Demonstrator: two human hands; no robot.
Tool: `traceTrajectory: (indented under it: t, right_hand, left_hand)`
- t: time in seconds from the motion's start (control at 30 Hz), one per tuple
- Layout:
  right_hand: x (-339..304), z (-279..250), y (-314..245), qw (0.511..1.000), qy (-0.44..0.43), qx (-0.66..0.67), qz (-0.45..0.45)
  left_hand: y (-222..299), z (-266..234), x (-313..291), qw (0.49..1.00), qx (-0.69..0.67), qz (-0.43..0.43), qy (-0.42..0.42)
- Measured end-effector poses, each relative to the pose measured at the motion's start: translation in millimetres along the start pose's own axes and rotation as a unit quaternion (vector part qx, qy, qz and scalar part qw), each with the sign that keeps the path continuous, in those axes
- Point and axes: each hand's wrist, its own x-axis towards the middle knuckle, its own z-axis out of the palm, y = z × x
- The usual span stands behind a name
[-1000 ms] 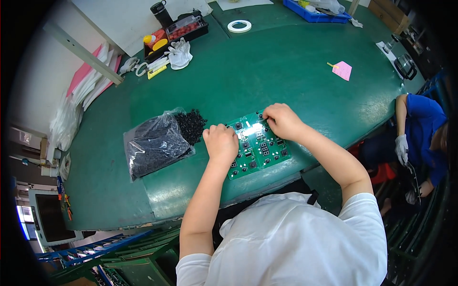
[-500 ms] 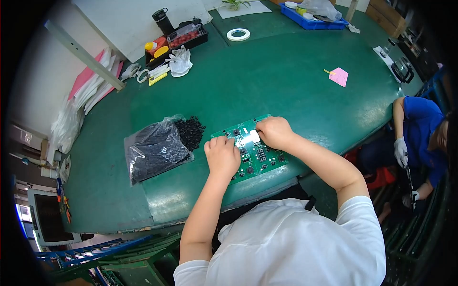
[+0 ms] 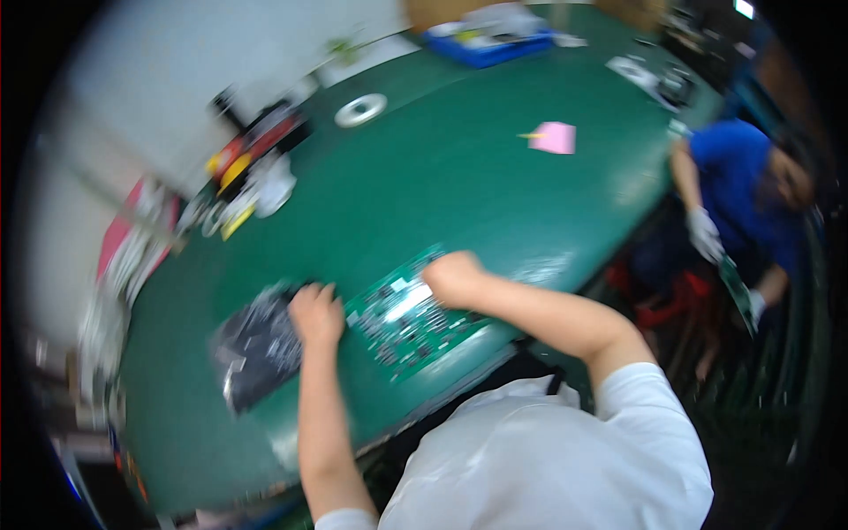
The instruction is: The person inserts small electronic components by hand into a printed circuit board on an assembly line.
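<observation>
Left fingers (image 3: 306, 298) moved to the bag (image 3: 254, 349); right fingers (image 3: 435, 276) over circuit board (image 3: 408, 329); grips unclear.

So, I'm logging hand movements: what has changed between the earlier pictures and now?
The left hand has left the circuit board, moving left to the right end of the bag of black parts; blur hides whether it grips anything. The camera view has swung too. The right hand stays at the board; the bag and pink paper lie as before.
</observation>
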Motion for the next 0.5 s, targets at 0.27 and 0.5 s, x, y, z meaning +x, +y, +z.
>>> traceTrajectory:
  t: [0.27,0.5]
  right_hand:
    - [-59.5,17.6,-0.3,0.925,0.293,0.232,-0.074]
    - [-101.4,26.5,34.5,0.866,0.407,0.291,-0.002]
  left_hand:
    - [-20.3,4.4,0.9,0.972,0.147,0.045,-0.178]
    - [-17.6,19.1,6.8,0.954,0.188,0.072,-0.223]
